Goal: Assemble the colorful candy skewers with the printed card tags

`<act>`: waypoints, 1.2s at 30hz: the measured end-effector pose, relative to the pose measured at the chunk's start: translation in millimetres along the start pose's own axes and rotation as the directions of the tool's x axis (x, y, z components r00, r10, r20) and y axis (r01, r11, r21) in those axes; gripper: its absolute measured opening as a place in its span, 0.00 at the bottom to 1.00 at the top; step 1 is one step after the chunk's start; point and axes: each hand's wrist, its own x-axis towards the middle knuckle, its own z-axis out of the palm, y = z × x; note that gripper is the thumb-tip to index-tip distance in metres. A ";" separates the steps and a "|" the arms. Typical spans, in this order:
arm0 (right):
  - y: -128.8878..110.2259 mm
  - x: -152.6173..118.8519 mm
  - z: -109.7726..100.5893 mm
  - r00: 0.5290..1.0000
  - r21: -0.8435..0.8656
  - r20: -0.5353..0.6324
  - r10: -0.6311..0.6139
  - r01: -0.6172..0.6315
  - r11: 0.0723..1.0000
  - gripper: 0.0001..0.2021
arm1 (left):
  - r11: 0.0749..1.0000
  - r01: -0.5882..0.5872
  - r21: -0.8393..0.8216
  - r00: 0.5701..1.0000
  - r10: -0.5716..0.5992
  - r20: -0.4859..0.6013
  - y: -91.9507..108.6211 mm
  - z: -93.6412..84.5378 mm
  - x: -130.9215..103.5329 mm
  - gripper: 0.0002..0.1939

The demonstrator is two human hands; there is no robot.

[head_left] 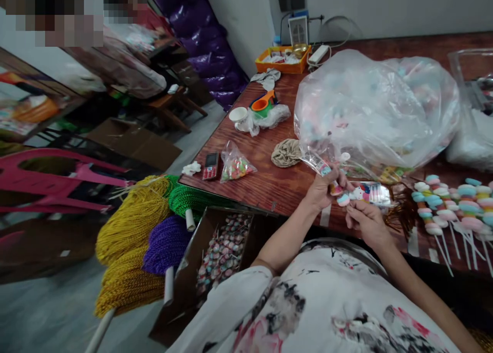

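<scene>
My left hand [325,187] is closed on a clear printed wrapper [318,164], which sticks out beyond its fingers. Between my hands is a marshmallow lollipop [342,201] in pastel colours, partly covered by the fingers. My right hand [365,220] pinches at its lower end; any stick there is hidden. Beside that hand lies a stack of printed clear wrappers [372,194], and brown metallic twist ties [400,209] are next to it. Several marshmallow lollipops [468,204] on white sticks rest at the right of the table.
A large clear bag of marshmallows [377,106] fills the table's back. To the left are a phone [210,165], a small bag of candies [236,165], a tan cloth [287,152] and a tape dispenser [264,104]. Below stands an open box of lollipops [225,250], beside coloured cord bundles [131,229].
</scene>
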 end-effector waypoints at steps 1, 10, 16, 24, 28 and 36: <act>0.2 1.0 2.5 0.996 -0.097 -0.045 -0.077 0.072 0.993 0.14 | 0.999 -0.014 0.033 1.000 0.013 0.012 -2.9 2.7 -0.6 0.23; -2.0 4.7 -0.3 0.892 -0.282 -0.279 -0.356 0.278 0.918 0.09 | 1.000 -0.002 0.006 0.998 0.002 -0.066 -4.2 -1.0 -2.6 0.28; 0.5 2.0 -24.4 0.679 -0.808 -0.060 -0.732 0.398 0.435 0.09 | 0.996 -0.083 -0.038 0.977 0.074 -0.200 27.1 0.9 10.9 0.17; 3.5 1.4 -19.6 0.555 -0.946 0.181 -0.812 0.325 0.011 0.10 | 0.972 -0.098 -0.213 0.955 0.031 -0.296 5.8 3.2 20.1 0.24; 2.7 3.8 -11.0 0.759 -0.742 -0.087 -0.645 0.382 0.550 0.08 | 0.969 -0.144 -0.202 0.962 0.089 -0.258 5.7 6.1 16.9 0.24; 1.4 12.0 1.1 0.980 0.056 -0.188 -0.059 0.071 0.996 0.10 | 0.999 -0.033 0.026 0.999 0.034 -0.039 -8.7 7.4 7.9 0.22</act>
